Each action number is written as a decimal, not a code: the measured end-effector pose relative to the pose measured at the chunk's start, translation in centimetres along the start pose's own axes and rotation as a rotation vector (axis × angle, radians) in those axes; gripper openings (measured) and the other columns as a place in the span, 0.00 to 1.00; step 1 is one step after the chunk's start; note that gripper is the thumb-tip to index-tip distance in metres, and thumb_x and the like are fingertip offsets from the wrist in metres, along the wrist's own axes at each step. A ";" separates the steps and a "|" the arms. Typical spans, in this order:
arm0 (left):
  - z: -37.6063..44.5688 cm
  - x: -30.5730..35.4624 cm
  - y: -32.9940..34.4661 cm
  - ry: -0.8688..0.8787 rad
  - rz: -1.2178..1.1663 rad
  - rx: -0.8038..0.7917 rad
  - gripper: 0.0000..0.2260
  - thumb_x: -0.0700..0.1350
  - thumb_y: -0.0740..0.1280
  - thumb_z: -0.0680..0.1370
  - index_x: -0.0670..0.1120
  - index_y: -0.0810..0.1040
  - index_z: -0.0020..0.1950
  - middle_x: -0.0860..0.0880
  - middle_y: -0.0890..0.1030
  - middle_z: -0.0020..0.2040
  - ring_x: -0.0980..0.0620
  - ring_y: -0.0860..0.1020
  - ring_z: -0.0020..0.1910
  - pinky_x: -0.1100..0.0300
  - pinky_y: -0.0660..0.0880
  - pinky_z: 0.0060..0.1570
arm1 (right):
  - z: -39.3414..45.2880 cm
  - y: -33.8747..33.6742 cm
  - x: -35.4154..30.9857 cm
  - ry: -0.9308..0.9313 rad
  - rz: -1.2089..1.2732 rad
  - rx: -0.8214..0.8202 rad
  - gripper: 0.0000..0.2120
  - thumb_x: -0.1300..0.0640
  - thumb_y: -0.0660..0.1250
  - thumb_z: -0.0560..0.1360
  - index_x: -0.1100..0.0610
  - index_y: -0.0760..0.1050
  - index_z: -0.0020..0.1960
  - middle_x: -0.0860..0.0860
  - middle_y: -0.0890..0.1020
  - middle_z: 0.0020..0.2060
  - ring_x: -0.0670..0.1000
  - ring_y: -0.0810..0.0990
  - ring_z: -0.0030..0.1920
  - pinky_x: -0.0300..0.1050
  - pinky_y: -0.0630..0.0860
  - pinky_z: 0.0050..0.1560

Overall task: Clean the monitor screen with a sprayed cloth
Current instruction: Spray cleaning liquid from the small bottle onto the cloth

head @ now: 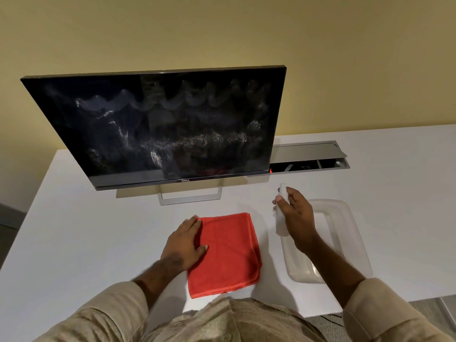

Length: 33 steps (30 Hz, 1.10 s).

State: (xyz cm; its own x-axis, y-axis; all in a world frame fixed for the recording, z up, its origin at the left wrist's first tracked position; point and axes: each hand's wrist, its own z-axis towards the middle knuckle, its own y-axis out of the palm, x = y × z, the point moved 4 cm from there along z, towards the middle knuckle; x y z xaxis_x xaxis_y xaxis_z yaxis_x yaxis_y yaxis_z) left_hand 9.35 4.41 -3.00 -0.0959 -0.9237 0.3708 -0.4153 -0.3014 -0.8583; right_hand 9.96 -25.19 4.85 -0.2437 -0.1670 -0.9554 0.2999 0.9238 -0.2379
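Note:
A black monitor [158, 124] stands on the white table, its dark screen smeared with whitish streaks and specks. In front of it a folded red cloth [229, 253] lies flat on the table. My left hand [187, 243] rests palm down on the cloth's left edge, fingers spread. My right hand [296, 215] grips a small white spray bottle [281, 218] upright, just right of the cloth, nozzle at the top, with the index finger near the nozzle.
A clear plastic tray [345, 218] sits on the white table [98, 230] under my right forearm. An open cable hatch [311, 156] is set into the table behind the monitor's right side. The table's front edge runs near my body.

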 end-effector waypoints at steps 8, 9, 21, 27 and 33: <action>1.5 -0.6 0.4 0.019 0.038 -0.026 0.38 0.65 0.62 0.75 0.52 0.51 0.79 0.52 0.52 0.80 0.48 0.54 0.78 0.51 0.55 0.76 | 3.9 -0.9 -1.5 -0.063 -0.013 0.029 0.08 0.61 0.70 0.75 0.56 0.79 0.54 0.51 0.83 0.48 0.46 0.82 0.46 0.33 0.78 0.44; 1.6 -0.6 0.5 0.024 0.052 -0.027 0.38 0.65 0.62 0.75 0.52 0.51 0.79 0.52 0.52 0.80 0.48 0.54 0.78 0.51 0.55 0.76 | 4.3 -1.0 -1.4 -0.077 -0.049 0.038 0.08 0.61 0.71 0.75 0.55 0.79 0.53 0.51 0.83 0.47 0.47 0.82 0.45 0.33 0.78 0.44; 2.0 -0.7 0.6 0.043 0.062 -0.032 0.38 0.63 0.62 0.75 0.51 0.52 0.79 0.51 0.54 0.80 0.48 0.54 0.78 0.51 0.55 0.76 | 8.7 -2.6 1.5 -0.152 -0.518 0.158 0.10 0.54 0.72 0.75 0.58 0.83 0.52 0.51 0.85 0.48 0.50 0.81 0.47 0.33 0.72 0.46; 1.8 -0.4 0.5 0.038 0.071 -0.015 0.38 0.63 0.63 0.75 0.50 0.53 0.79 0.50 0.56 0.79 0.48 0.56 0.78 0.51 0.55 0.76 | 8.0 -2.5 1.6 -0.100 -0.496 0.236 0.13 0.53 0.70 0.76 0.59 0.82 0.56 0.55 0.84 0.53 0.54 0.82 0.52 0.42 0.74 0.53; 1.5 -0.1 0.1 0.025 0.089 -0.004 0.38 0.63 0.63 0.75 0.49 0.54 0.79 0.49 0.59 0.78 0.47 0.60 0.76 0.51 0.57 0.76 | 8.7 -2.7 1.8 0.039 -0.519 0.173 0.18 0.53 0.72 0.74 0.57 0.79 0.62 0.54 0.82 0.58 0.56 0.80 0.57 0.55 0.75 0.62</action>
State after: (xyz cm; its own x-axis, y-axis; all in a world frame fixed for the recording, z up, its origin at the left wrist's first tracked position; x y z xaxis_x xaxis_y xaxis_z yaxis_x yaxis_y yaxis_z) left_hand 10.63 4.10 -3.65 -0.1552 -0.9406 0.3019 -0.4076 -0.2174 -0.8869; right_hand 16.76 -30.95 2.23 -0.4332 -0.5697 -0.6984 0.2777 0.6528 -0.7048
